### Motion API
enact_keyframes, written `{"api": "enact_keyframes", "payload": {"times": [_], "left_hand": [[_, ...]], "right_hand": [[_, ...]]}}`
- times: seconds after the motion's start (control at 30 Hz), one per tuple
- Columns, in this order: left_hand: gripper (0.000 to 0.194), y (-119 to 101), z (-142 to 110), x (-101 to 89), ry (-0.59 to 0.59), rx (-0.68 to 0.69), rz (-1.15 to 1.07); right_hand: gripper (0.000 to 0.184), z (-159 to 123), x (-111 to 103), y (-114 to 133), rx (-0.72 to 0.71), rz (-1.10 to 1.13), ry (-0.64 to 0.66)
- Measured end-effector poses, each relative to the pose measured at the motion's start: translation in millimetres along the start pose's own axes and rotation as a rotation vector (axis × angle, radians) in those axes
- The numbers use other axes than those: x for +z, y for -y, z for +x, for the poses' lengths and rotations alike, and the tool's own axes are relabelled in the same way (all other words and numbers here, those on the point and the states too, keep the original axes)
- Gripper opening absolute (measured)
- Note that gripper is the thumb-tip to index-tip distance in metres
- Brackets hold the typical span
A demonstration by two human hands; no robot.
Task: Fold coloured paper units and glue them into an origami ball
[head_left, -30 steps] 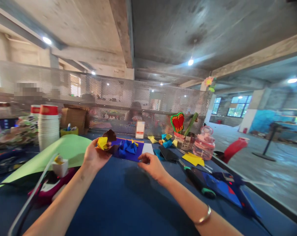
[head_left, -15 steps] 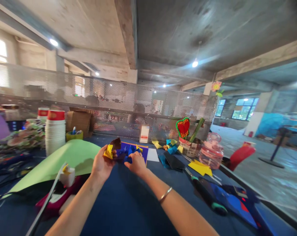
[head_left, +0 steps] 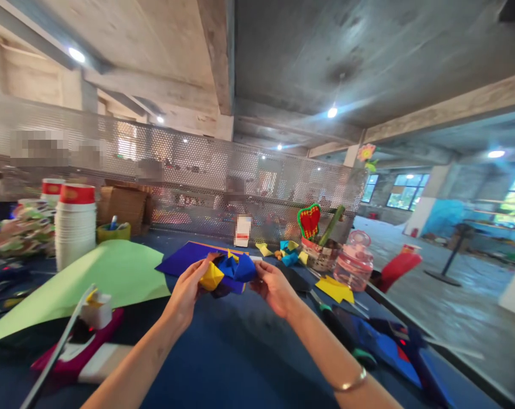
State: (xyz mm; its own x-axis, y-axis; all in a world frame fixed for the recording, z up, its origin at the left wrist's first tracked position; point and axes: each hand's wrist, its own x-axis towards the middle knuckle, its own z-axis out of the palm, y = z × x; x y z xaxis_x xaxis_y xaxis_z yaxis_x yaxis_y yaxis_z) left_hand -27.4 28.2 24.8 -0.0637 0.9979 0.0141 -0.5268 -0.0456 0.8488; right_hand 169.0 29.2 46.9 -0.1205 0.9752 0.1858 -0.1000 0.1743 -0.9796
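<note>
One yellow fold (head_left: 211, 276), pinched in the left grip (head_left: 188, 294), now sits beside the blue fold (head_left: 243, 268), just lifted off the purple sheet (head_left: 183, 259) beyond and held in the right grip (head_left: 276, 288), bringing both together.

The dark blue tabletop (head_left: 240, 358) bears, clockwise about its centre: a magenta power strip (head_left: 99, 339) at nine o'clock, a green sheet (head_left: 121, 270) at ten, a purple sheet (head_left: 183, 258) at eleven, a clear pink jar (head_left: 353, 267) at two, a green-and-black-handled tool (head_left: 340, 328) at three.

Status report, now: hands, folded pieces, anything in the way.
Left hand holding yellow folded piece. Right hand gripping blue folded piece. Pieces close together, in front of purple-blue sheet; nothing seen blocking either hand.
</note>
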Motion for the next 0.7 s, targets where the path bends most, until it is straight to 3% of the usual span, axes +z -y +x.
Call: {"api": "enact_keyframes", "payload": {"times": [0.27, 0.7], "left_hand": [[0.066, 7, -7, 5.3, 0.044, 0.089, 0.220], [0.068, 11, -9, 8.2, 0.036, 0.157, 0.223]], "right_hand": [[0.037, -11, 7, -8, 0.063, 0.249, -0.018], [0.029, -22, 20, -18, -0.129, 0.154, -0.144]]}}
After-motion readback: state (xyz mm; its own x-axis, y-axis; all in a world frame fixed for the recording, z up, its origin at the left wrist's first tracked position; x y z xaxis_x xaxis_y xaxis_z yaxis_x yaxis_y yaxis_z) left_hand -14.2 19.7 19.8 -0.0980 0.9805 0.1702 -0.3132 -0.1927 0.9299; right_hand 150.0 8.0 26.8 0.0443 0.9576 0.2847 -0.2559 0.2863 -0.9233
